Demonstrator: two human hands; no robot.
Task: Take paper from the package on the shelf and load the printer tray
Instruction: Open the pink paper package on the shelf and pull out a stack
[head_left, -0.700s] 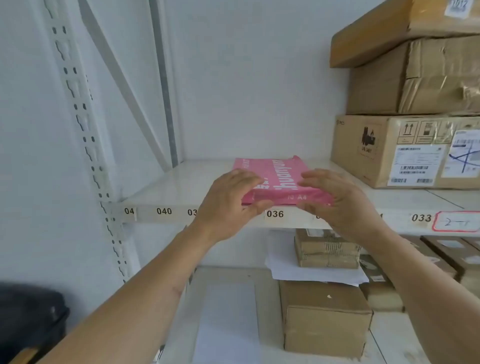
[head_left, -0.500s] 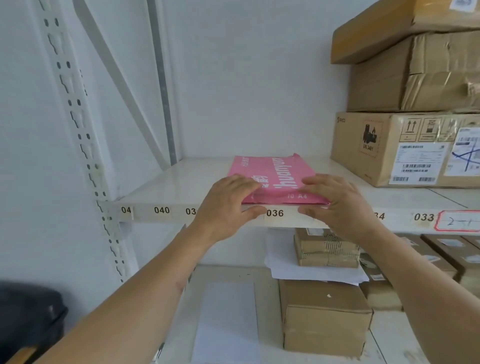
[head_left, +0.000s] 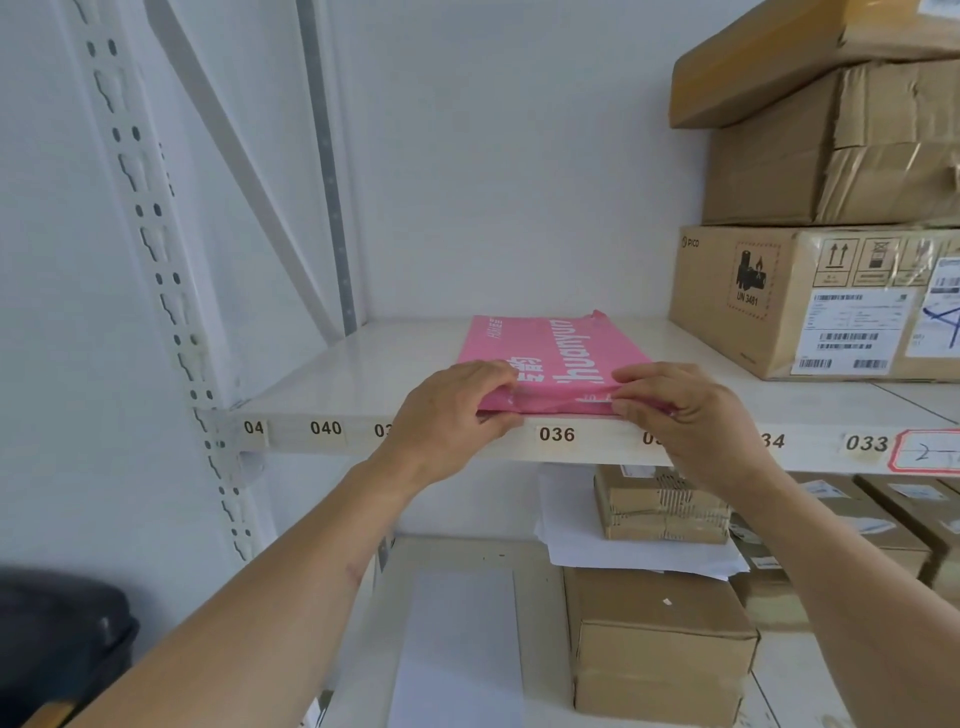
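Observation:
A pink paper package (head_left: 556, 345) with white lettering lies flat on the white shelf (head_left: 332, 384), its near end at the shelf's front edge above the label 036. My left hand (head_left: 452, 410) grips the package's near left corner, fingers on top and thumb at the end face. My right hand (head_left: 685, 410) pinches the wrapper at the near right corner. The wrapper looks creased between my hands. No printer or printer tray is in view.
Stacked cardboard boxes (head_left: 810, 296) fill the shelf's right side. Below, the lower shelf holds more cardboard boxes (head_left: 654, 639), loose white sheets (head_left: 623, 556) and a flat white sheet (head_left: 457, 649). A perforated white upright (head_left: 150, 249) stands left; a dark object (head_left: 57, 639) sits bottom left.
The package's near end was lifted slightly before; it now lies flat on the shelf. Both hands have closed tighter on its near corners.

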